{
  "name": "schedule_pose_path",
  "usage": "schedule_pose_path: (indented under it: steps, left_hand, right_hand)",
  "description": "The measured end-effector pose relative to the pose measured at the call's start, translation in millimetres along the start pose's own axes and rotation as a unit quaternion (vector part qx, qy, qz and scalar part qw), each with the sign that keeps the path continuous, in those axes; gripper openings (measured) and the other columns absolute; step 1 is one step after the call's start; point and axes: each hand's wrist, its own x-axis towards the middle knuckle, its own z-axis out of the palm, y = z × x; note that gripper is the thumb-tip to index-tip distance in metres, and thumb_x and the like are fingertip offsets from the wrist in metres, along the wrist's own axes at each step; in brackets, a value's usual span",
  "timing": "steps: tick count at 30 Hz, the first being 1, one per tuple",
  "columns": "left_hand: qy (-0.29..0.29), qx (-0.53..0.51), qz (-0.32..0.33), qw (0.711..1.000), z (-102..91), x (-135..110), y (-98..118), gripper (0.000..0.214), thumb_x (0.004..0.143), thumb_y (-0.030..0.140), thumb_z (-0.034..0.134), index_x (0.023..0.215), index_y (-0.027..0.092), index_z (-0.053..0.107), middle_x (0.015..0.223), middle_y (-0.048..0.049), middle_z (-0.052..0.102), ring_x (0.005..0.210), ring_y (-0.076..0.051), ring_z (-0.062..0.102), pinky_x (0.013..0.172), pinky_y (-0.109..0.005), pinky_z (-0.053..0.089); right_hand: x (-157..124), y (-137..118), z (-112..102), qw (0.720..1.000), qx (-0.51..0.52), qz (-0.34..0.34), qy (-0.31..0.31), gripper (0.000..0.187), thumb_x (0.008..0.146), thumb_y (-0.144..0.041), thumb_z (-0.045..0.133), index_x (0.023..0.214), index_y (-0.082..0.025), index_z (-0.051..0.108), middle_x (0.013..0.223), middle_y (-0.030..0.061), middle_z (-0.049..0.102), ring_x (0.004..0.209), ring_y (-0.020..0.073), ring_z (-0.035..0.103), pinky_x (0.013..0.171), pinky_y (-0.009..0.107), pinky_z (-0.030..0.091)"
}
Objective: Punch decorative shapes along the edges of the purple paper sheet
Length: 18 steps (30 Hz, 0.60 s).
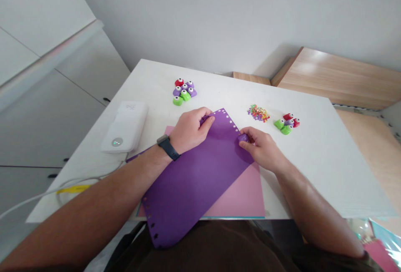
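A purple sheet of paper [194, 176] lies tilted across a pink sheet [244, 199] on the white table [313, 155]. Small flower-shaped holes run along its far edge and near corner. My left hand [191, 130], with a dark watch on the wrist, pinches the sheet's far corner. My right hand [261, 148] is closed on a small purple paper punch [243, 138] set on the sheet's right edge.
A cluster of small red, purple and green punches [184, 89] sits at the far middle of the table. Another small cluster [287, 123] lies at the right beside a pile of coloured paper cut-outs [258, 113]. A white box with a cable [125, 126] stands left.
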Motion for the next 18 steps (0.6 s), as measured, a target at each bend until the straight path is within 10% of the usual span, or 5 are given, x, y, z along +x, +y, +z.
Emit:
schedule_pose_path:
  steps: [18]
  left_hand:
    - [-0.013,0.006,-0.002,1.000,-0.1,-0.5,1.6,0.025,0.103,0.038,0.055,0.102,0.020,0.072,0.096,-0.0048,0.078,0.085,-0.021,0.069,0.081,-0.033,0.050]
  right_hand:
    - [2.1,-1.9,1.6,1.000,-0.029,-0.011,-0.001,0.019,0.089,-0.025,0.067,0.108,-0.023,0.072,0.096,0.0029,0.075,0.081,0.0192,0.062,0.077,0.033,0.045]
